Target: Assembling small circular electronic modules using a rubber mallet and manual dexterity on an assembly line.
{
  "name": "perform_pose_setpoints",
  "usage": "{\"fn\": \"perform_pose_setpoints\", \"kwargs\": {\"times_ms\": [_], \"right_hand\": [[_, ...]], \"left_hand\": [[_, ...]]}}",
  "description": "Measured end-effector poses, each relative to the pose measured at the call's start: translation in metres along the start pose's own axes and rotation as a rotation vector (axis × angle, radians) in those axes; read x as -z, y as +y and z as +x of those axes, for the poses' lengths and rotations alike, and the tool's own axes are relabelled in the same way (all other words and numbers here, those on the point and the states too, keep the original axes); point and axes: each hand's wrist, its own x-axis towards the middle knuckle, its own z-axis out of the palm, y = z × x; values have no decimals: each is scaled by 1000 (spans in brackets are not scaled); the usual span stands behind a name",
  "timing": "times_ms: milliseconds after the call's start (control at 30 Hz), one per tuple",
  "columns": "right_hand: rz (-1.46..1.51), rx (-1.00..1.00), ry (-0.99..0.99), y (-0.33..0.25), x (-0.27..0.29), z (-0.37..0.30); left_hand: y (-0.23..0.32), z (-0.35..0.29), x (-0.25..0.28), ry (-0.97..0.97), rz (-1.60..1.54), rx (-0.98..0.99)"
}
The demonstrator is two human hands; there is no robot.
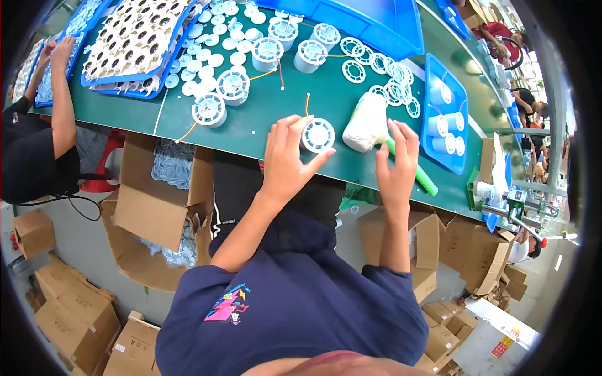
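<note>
My left hand (285, 156) is closed around the side of a white round plastic housing (318, 135), whose spoked, ring-shaped top faces up. A short orange wire (307, 103) sticks out behind it. My right hand (397, 164) is raised over the table edge, fingers apart, holding nothing. Beside its fingertips lies a lumpy white bundle (367, 123), its wrapping too blurred to identify. A green ribbed rod (426, 182) runs behind that hand; whether they touch, I cannot tell.
Several similar housings (268, 53) with wires stand further back on the green table (251, 128). Flat white rings (353, 71) and small white discs (207, 55) lie around them. A blue tray (461, 160) holds housings at right. Open cardboard boxes (153, 210) stand below; a co-worker's arms (61, 94) are at left.
</note>
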Motion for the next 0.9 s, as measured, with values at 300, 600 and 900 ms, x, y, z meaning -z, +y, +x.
{"fn": "perform_pose_setpoints", "kwargs": {"times_ms": [300,600,900], "right_hand": [[212,-246,-122,24,7,-6],[455,-355,-393,-20,45,56],[238,-214,-344,-13,40,-31]], "left_hand": [[9,1,-5,20,14,47],[18,-9,-10,9,193,48],[8,-10,2,-23,37,32]]}}
